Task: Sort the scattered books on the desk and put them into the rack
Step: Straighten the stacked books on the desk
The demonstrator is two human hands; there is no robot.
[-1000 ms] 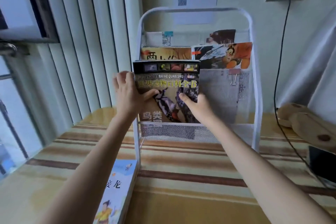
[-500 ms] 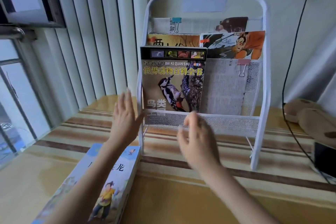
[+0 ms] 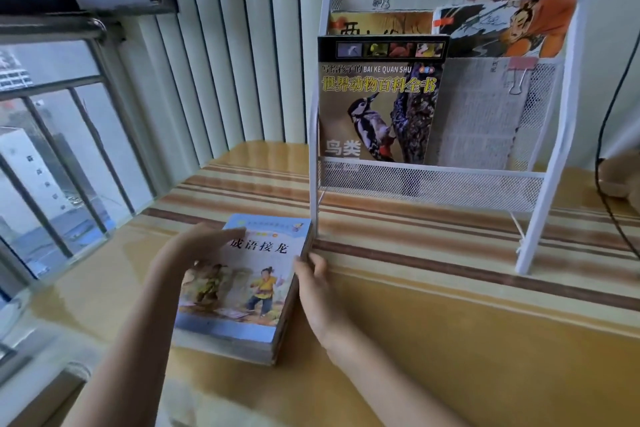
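Left arm: bare forearm reaches forward and up from the bottom left of the view.
Left hand [image 3: 194,250]: palm down, fingers extended and slightly blurred, lying over the left part of the book stack [image 3: 242,291]; whether it presses or only touches cannot be told.
Right arm: bare forearm comes in from the lower right, angled toward the left.
Right hand [image 3: 317,291]: set against the stack's right edge, fingers fairly straight, thumb tip at the cover's edge.
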